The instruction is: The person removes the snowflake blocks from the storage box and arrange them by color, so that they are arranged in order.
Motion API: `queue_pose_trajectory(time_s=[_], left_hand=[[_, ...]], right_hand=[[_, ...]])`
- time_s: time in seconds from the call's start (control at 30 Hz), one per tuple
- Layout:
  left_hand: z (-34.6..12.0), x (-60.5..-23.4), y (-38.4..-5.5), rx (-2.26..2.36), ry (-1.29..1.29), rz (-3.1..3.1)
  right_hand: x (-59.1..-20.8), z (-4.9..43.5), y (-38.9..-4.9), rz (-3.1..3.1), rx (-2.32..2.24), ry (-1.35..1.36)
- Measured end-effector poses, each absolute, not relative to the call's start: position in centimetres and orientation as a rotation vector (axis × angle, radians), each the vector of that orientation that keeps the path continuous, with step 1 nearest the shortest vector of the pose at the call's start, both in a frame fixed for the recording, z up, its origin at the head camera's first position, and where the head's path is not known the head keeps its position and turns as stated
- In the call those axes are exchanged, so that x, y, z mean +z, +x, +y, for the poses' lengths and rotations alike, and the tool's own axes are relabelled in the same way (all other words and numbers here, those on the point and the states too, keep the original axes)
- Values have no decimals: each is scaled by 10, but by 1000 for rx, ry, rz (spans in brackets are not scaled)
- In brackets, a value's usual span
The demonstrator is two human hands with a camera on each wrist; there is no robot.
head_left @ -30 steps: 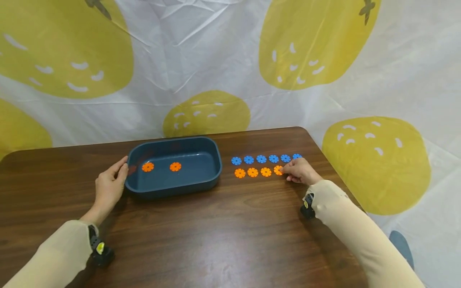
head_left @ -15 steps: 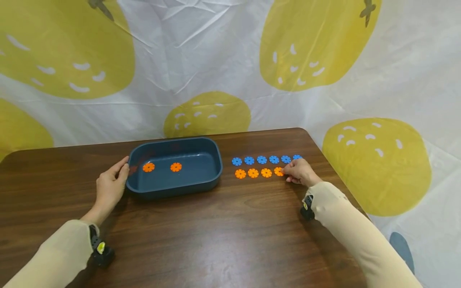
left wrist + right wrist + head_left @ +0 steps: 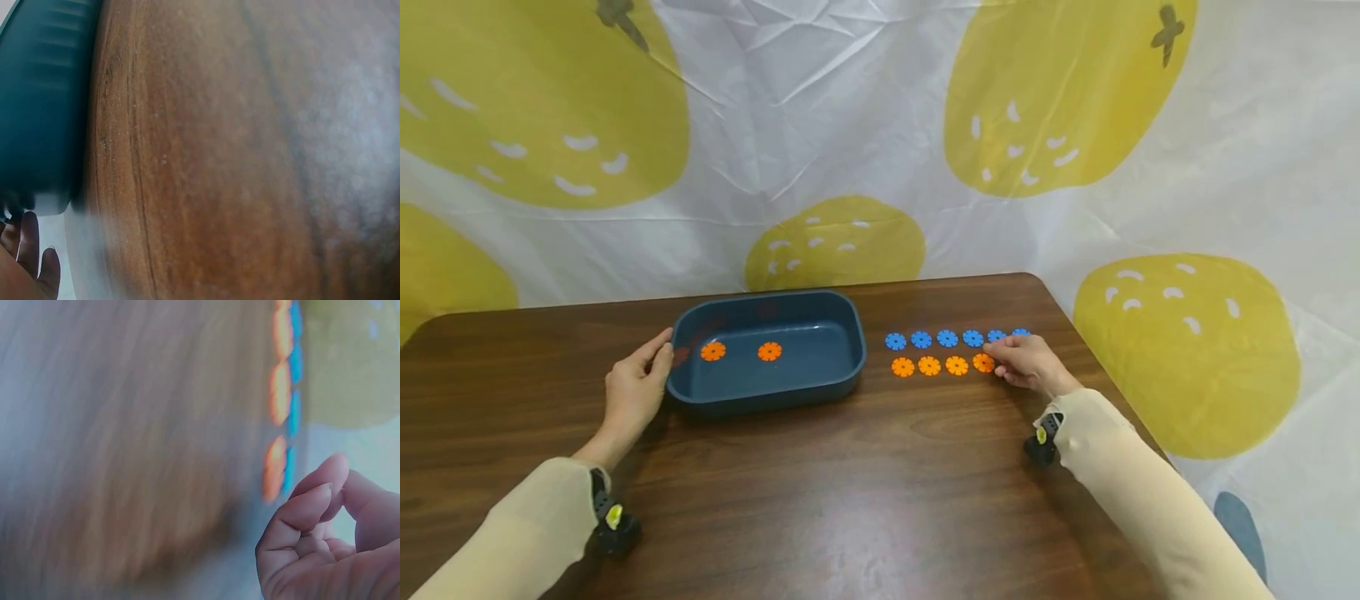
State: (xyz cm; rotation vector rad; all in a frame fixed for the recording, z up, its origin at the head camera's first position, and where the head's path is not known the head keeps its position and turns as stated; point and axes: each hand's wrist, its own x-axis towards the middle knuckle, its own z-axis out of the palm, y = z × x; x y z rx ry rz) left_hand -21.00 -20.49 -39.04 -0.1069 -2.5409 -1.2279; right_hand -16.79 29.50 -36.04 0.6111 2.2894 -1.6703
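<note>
At the left end of a dark blue rectangular basin (image 3: 790, 394), my left hand (image 3: 634, 387) grips the rim, thumb outside. The left wrist view shows the basin's wall (image 3: 40, 119) and some fingertips below it. Two orange notched discs, one left (image 3: 712, 352) and one right (image 3: 770, 352), lie inside the basin. My right hand (image 3: 1028, 364) hovers at the right end of a row of orange discs (image 3: 929, 367), beside the last orange disc (image 3: 983, 362). Its fingers are curled, thumb and forefinger tips together, with nothing visible between them. It partly covers the rightmost blue discs.
A row of blue notched discs (image 3: 947, 339) lies just behind the orange row, right of the basin. The brown wooden table (image 3: 820, 492) has its right edge close to my right arm. A fruit-patterned curtain (image 3: 850, 125) hangs behind the table.
My right fingertips have lifted off the last orange disc and shifted slightly back toward the blue row. The left hand keeps its grip on the basin. The head view has tilted slightly.
</note>
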Motion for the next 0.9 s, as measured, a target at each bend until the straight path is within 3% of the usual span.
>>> queue_pose_trajectory(time_s=[0.53, 0.9], left_hand=[[-207, -392, -213, -1216, -130, -2560], [-195, -392, -213, -1253, -143, -2550]], right_hand=[[-316, 127, -213, 2179, -2019, 198], [-336, 65, -242, 2122, -1812, 297]])
